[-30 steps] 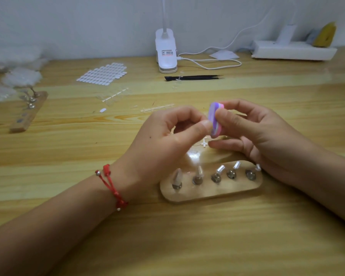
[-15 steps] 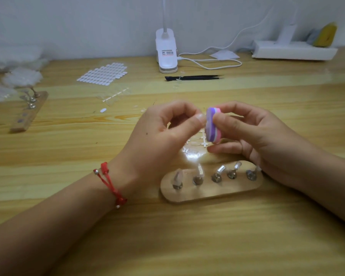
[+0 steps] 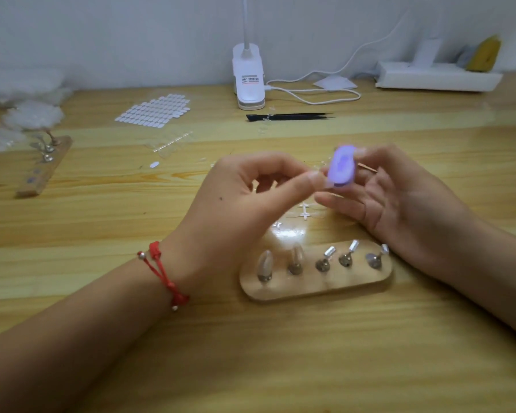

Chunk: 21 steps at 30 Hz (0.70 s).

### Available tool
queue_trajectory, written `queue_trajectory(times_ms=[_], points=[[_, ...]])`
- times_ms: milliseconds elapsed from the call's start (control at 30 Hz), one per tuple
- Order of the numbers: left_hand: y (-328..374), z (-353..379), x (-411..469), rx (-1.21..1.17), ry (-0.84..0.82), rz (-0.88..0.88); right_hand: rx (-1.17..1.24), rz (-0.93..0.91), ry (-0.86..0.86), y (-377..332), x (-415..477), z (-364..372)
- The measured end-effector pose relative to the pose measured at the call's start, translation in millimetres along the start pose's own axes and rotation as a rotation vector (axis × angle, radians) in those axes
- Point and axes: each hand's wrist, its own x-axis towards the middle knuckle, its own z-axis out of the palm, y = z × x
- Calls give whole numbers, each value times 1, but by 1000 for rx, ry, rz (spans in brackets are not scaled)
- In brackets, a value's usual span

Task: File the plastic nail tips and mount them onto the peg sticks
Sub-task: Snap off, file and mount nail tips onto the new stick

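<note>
My right hand [image 3: 399,201] pinches a small purple buffer block [image 3: 341,169] by its far edge, its broad face turned toward me. My left hand [image 3: 239,204] pinches a clear nail tip [image 3: 316,177], barely visible and blurred, held against the block's left side. Below the hands lies an oval wooden holder [image 3: 316,286] with several metal peg sticks. The two left pegs [image 3: 265,265] carry clear nail tips; the three on the right [image 3: 347,256] are bare. Loose clear nail tips [image 3: 304,211] lie on the table just behind the holder.
A sheet of adhesive tabs [image 3: 154,110] and a nail-tip strip [image 3: 173,141] lie at the back left. Black tweezers [image 3: 289,116] and a white clip lamp [image 3: 248,84] with cable stand behind. A second wooden peg holder [image 3: 44,165] and plastic bags sit far left. A white power strip [image 3: 438,79] is back right.
The purple block has risen and turned from edge-on to show its broad face. Both hands stay together above the holder, the right fingers opened out a little.
</note>
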Motion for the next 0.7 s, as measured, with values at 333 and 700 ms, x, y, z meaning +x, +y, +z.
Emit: queue_trajectory(times_ms=[333, 700], points=[[1, -3, 1, -125, 34, -96, -308, -83, -74, 6, -6, 6], [0, -10, 3, 418, 74, 220, -328, -31, -168, 5, -5, 6]])
